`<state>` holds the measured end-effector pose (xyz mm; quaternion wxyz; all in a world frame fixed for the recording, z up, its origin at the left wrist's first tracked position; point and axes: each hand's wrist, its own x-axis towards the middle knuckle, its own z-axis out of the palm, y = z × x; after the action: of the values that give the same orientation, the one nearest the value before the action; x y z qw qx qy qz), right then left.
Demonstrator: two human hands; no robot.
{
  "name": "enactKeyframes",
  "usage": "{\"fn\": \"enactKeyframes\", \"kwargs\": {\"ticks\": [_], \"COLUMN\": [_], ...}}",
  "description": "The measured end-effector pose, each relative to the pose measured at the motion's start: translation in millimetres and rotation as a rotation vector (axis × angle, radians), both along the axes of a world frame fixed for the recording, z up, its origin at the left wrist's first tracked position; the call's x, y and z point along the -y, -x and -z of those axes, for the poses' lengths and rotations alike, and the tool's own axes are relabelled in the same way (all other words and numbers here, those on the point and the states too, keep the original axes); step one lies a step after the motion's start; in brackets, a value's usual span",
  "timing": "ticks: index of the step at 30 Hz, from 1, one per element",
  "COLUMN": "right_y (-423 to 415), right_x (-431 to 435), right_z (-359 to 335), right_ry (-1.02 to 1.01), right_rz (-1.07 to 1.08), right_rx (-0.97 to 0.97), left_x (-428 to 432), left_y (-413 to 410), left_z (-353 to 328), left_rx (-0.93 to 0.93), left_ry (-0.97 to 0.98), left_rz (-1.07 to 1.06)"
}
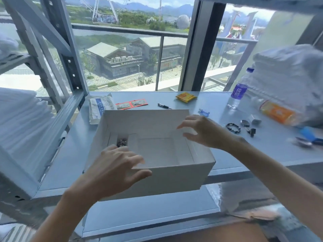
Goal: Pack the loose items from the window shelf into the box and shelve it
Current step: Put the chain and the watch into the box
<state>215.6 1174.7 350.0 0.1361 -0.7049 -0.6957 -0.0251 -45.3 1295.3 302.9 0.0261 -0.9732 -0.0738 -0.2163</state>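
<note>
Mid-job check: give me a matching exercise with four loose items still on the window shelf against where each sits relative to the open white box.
Items
1. black pen
2. clear plastic water bottle with blue cap
3. black bead bracelet
4. white-and-blue printed paper packet

Places
A. at the far left corner of the white cardboard box
B. lying flat just behind the box's far wall
C. standing upright, back right of the box
D. lying flat right of the box, beyond the right hand

Pairs: 1-B, 2-C, 3-D, 4-A
</note>
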Motion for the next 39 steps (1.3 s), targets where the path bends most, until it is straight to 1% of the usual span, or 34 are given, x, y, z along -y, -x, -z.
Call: {"fn": "enactKeyframes", "kwargs": {"ticks": [4,6,8,13,17,20,24,29,32,35,39], "right_y": [-36.1,-53.0,-69.8,-110.1,-139.9,-157.2,-178.2,-200.2,-214.9,-233.1,-260.5], "right_x": [66.2,102.2,136.1,202.9,239.8,258.0,268.2,256.5,242.2,224.2,191.4], "right_z": [3.8,11.9,23.4,43.9,55.0,64.1,77.5,94.2,105.6,115.2,119.6], "right_ry": [-0.138,-0.156,-0.121,0.012,0.058,0.080,0.113,0.145,0.147,0.151,0.155], "right_rz": [0.189,0.291,0.361,0.492,0.509,0.492,0.458,0.436,0.425,0.416,0.380], "right_rx": [0.000,0.013,0.031,-0.012,-0.038,-0.044,-0.079,-0.098,-0.118,-0.105,-0.040], "left_x": [37.1,60.0,83.6,141.0,187.3,211.8,227.0,213.5,197.2,186.1,170.5], "left_y": [-43.0,-64.3,-86.1,-151.5,-204.3,-236.5,-268.3,-296.3,-312.9,-329.0,-349.9], "left_z": [-7.6,-9.6,-8.0,5.6,24.1,47.7,78.9,100.7,111.4,119.0,119.0], "left_rx": [0.023,0.046,0.067,0.071,0.008,-0.065,-0.243,-0.339,-0.333,-0.350,-0.322], "left_ry": [0.019,0.014,0.015,-0.059,-0.051,-0.005,0.138,0.235,0.295,0.283,0.270], "left_rz": [-0.007,-0.011,-0.011,-0.052,-0.088,-0.137,-0.183,-0.243,-0.241,-0.183,-0.159]}}
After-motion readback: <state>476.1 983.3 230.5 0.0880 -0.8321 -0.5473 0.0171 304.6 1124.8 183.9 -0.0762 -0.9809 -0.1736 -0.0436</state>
